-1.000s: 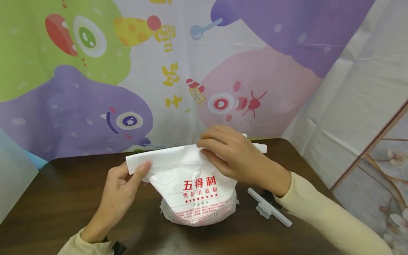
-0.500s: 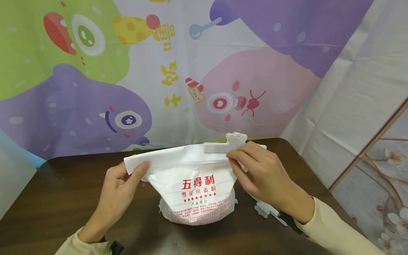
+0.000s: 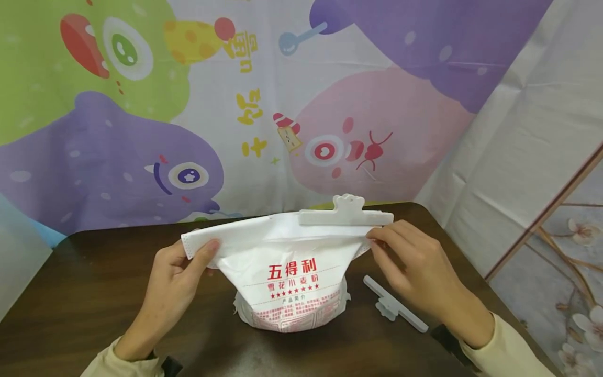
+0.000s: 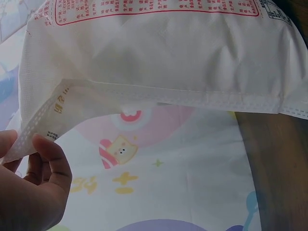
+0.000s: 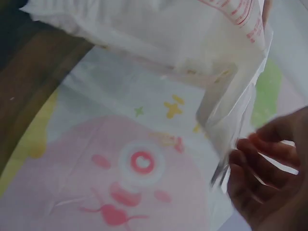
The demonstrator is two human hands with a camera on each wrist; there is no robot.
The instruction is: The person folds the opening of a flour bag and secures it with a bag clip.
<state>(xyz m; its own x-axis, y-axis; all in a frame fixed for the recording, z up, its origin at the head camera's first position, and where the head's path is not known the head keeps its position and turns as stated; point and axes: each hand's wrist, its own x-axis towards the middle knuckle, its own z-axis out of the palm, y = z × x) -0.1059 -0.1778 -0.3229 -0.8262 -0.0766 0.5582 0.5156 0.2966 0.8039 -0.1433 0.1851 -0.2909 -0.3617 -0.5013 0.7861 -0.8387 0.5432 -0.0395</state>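
Observation:
A white flour bag (image 3: 293,277) with red lettering stands on the table, its top folded over and stretched sideways between the hands. My left hand (image 3: 176,280) pinches the left corner of the fold between thumb and fingers; the left wrist view shows this hand (image 4: 41,185) at the bag's stitched edge. At the right end, the fingertips of my right hand (image 3: 414,262) pinch the bag's edge, just below a white bag clip (image 3: 348,212). This clip lies along the right half of the fold. How its jaws grip the bag is unclear.
A second white bag clip (image 3: 395,305) lies on the dark wooden table (image 3: 94,293), right of the bag. Behind the table hangs a cartoon-printed cloth (image 3: 264,183). A floral panel (image 3: 565,262) stands on the right.
My right hand has slid right along the fold, from its middle to the right end, uncovering the upper clip. My left hand keeps its pinch on the left corner.

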